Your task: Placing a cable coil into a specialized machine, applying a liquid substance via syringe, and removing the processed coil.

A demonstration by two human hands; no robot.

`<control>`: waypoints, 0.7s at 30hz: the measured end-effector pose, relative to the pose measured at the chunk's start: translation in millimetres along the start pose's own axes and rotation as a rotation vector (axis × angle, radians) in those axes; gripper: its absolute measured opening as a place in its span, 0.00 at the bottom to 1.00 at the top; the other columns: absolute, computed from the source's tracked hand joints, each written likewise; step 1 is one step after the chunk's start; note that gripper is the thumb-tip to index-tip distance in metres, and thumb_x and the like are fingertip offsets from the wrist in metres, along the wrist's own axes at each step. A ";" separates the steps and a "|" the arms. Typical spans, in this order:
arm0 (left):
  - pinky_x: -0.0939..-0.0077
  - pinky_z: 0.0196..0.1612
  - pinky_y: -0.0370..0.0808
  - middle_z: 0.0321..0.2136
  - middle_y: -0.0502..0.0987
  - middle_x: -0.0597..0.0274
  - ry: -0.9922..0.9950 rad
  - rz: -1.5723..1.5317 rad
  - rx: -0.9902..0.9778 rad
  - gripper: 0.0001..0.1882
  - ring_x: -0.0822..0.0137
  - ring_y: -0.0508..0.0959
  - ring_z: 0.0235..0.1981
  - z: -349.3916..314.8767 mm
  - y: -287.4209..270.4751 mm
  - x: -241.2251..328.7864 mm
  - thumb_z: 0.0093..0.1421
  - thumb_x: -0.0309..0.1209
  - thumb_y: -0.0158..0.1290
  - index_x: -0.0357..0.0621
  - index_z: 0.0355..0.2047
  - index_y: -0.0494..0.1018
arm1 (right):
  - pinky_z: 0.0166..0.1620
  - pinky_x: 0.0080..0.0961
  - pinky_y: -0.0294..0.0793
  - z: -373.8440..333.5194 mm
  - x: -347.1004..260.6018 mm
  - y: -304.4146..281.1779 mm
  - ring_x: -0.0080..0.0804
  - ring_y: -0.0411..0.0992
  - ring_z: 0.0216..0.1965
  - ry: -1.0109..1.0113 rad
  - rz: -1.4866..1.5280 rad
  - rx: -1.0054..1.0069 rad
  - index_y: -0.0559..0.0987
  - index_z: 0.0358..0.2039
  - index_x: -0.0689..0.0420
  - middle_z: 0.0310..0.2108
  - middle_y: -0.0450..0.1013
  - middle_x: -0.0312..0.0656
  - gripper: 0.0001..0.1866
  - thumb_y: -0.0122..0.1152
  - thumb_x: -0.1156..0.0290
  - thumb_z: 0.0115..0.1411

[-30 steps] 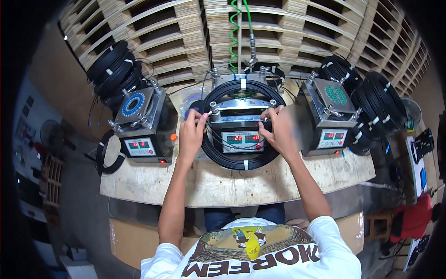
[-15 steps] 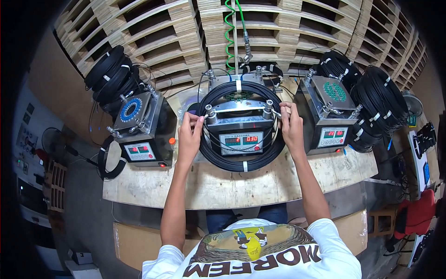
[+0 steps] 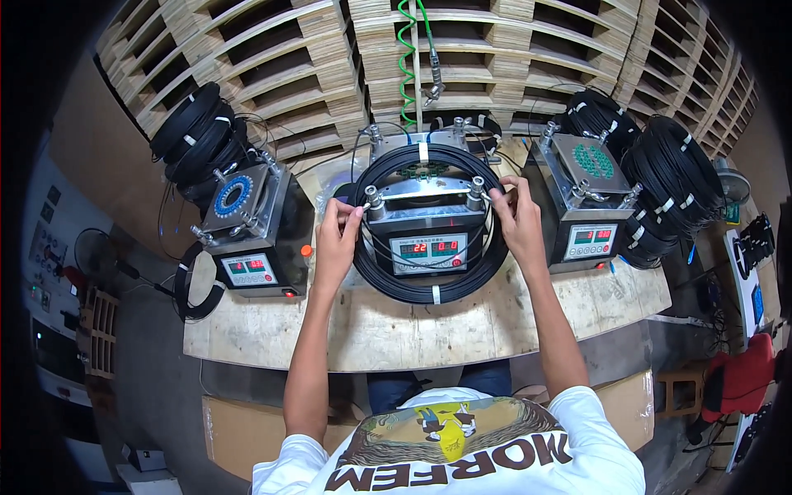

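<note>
A black coiled cable ring (image 3: 429, 290) with white ties lies around the middle metal machine (image 3: 426, 216), which has a red digital display on its front. My left hand (image 3: 337, 238) pinches the ring's left side by the machine's left post. My right hand (image 3: 520, 219) grips the ring's right side next to the right post. Both arms reach forward over the wooden bench (image 3: 412, 326).
Similar machines stand to the left (image 3: 252, 223) and right (image 3: 586, 202). Stacks of black cable coils sit at the far left (image 3: 194, 136) and far right (image 3: 668, 177). Wooden pallets (image 3: 272, 58) lean behind. A green coiled hose (image 3: 404, 58) hangs above the middle.
Both hands have stayed at the ring's sides; the right hand shifted from the machine's top edge outward to the ring's right side. The view moved closer.
</note>
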State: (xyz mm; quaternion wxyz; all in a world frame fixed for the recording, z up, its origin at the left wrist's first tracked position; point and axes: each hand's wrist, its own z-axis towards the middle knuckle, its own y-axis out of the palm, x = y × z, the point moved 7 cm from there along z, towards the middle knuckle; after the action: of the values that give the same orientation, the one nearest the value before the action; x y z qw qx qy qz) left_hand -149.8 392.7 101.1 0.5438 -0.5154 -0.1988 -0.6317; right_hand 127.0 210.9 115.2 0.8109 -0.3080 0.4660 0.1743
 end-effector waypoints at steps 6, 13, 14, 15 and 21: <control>0.80 0.25 0.60 0.19 0.67 0.69 0.025 -0.022 -0.007 0.13 0.80 0.63 0.22 -1.1 -2.4 -4.0 0.69 0.33 0.54 0.37 0.33 0.66 | 0.27 0.20 0.63 -10.6 -0.4 5.0 0.17 0.63 0.23 -0.236 0.016 0.018 0.75 0.38 0.65 0.21 0.70 0.37 0.10 0.64 0.72 0.64; 0.74 0.29 0.66 0.20 0.69 0.62 0.106 0.140 0.138 0.13 0.71 0.68 0.22 -11.0 -3.2 14.1 0.68 0.34 0.55 0.36 0.31 0.71 | 0.33 0.29 0.71 -22.0 4.1 6.0 0.32 0.72 0.28 -0.203 -0.050 0.045 0.75 0.46 0.63 0.33 0.74 0.49 0.14 0.65 0.71 0.63; 0.66 0.40 0.70 0.28 0.73 0.56 0.249 0.330 0.190 0.11 0.61 0.73 0.33 -11.3 -6.1 20.3 0.67 0.34 0.55 0.37 0.34 0.74 | 0.35 0.29 0.71 -26.9 0.7 6.5 0.33 0.71 0.30 -0.184 -0.067 0.074 0.74 0.50 0.62 0.36 0.73 0.48 0.18 0.66 0.70 0.62; 0.63 0.46 0.68 0.34 0.72 0.54 0.293 0.372 0.236 0.11 0.56 0.72 0.40 -16.8 -6.9 19.5 0.66 0.34 0.55 0.38 0.37 0.75 | 0.38 0.31 0.71 -37.6 0.6 7.4 0.38 0.70 0.35 -0.210 -0.064 0.108 0.71 0.57 0.57 0.40 0.69 0.47 0.25 0.68 0.70 0.60; 0.57 0.65 0.59 0.58 0.61 0.45 0.278 0.254 0.281 0.28 0.50 0.63 0.60 -58.9 6.5 -13.3 0.67 0.38 0.55 0.41 0.64 0.63 | 0.41 0.38 0.67 -107.6 17.9 40.6 0.43 0.66 0.37 -0.410 -0.414 0.055 0.69 0.62 0.47 0.37 0.63 0.45 0.35 0.70 0.73 0.53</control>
State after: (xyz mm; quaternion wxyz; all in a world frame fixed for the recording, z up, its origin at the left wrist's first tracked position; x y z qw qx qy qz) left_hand -171.3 349.1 64.6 0.7075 -0.3636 -0.1413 -0.5892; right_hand 43.1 170.0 45.7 0.9145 -0.3330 0.2242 0.0508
